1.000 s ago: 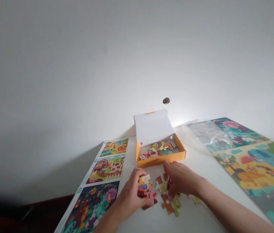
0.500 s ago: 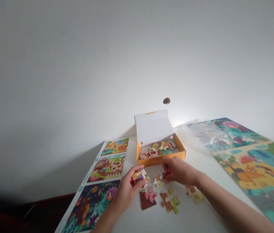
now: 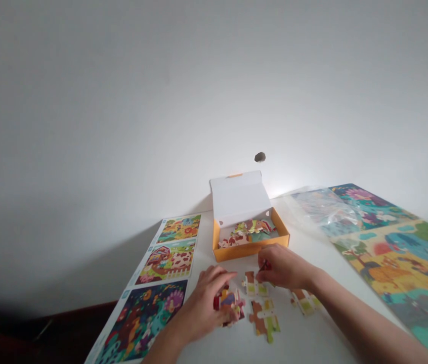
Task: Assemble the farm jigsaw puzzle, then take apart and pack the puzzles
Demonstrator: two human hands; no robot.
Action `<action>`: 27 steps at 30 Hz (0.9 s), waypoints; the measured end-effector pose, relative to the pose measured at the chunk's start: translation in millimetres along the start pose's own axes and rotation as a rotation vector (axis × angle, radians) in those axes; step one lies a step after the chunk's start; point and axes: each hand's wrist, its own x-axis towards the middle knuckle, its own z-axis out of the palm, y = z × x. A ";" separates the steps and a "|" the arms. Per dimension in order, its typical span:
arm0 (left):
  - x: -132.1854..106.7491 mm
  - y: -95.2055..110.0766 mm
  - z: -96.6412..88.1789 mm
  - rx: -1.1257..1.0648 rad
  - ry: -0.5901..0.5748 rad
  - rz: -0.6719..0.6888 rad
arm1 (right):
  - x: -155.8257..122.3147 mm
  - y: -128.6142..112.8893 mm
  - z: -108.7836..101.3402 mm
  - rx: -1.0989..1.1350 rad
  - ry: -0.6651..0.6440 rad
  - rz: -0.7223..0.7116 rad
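Puzzle pieces [image 3: 264, 314], flat, knobbed, left fingers [image 3: 225, 278] spread around some, right fingers [image 3: 268, 254] pinching one

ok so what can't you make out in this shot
In the head view:
Piece in the right hand: mostly hidden by that hand.
Pieces at the left hand: partly covered by it, blurred.
Poster under the plastic bag: clouded by its glare.
Poster's right side: cut off by picture edge.

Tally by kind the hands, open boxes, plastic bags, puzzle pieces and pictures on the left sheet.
Hands (left hand, right hand): 2
Open box: 1
Plastic bag: 1
Pictures on the left sheet: 3
Puzzle pieces: overlapping, no sure count
Total, without puzzle pieces: 7
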 end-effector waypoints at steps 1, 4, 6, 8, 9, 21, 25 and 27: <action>0.2 -0.9 -0.4 0.027 -0.006 0.004 | 0.8 -0.1 1.3 0.044 -0.013 0.001; -0.6 -2.4 -2.2 0.101 -0.058 0.007 | 4.1 -1.4 6.4 0.202 -0.049 -0.006; -1.7 -1.7 -3.2 0.128 -0.082 0.001 | 5.6 -2.2 7.4 0.273 -0.064 -0.016; -2.6 0.4 -3.9 0.128 -0.087 -0.008 | 4.5 -0.9 1.5 0.309 -0.085 -0.011; -2.9 1.9 -4.1 0.122 -0.087 -0.012 | 2.4 0.9 -4.7 0.323 -0.102 -0.002; -3.1 10.6 2.0 -0.066 -0.078 0.067 | -34.5 5.5 -19.4 -0.343 -0.291 0.211; -2.7 5.4 6.0 -0.123 -0.029 0.016 | -34.4 -1.1 -7.0 -0.264 -0.294 0.206; -1.6 4.5 6.8 -0.149 -0.005 0.019 | -34.7 2.2 -8.2 -0.216 -0.276 0.235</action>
